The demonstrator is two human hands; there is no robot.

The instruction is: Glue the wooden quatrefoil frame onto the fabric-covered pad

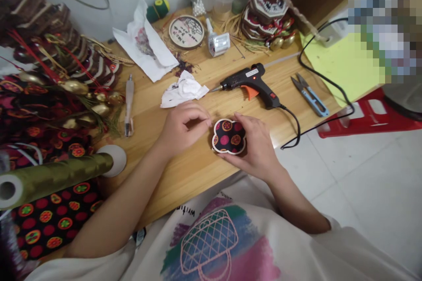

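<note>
My right hand holds a flower-shaped ornament by its right side. It has a pale scalloped rim, and dark fabric with red and orange round motifs covers its face. Just to its left, my left hand is pinched, thumb against fingertips; whatever it may hold is too small to make out. Beyond the hands a black glue gun with an orange trigger lies on its side, its small red light on. The gun's nozzle points toward a crumpled white tissue.
Blue thread snips lie right of the glue gun, whose cord hangs past the table edge. A pen, a ribbon roll and patterned fabric are on the left. Behind stand a small bottle, a round plaque and stacked ornaments.
</note>
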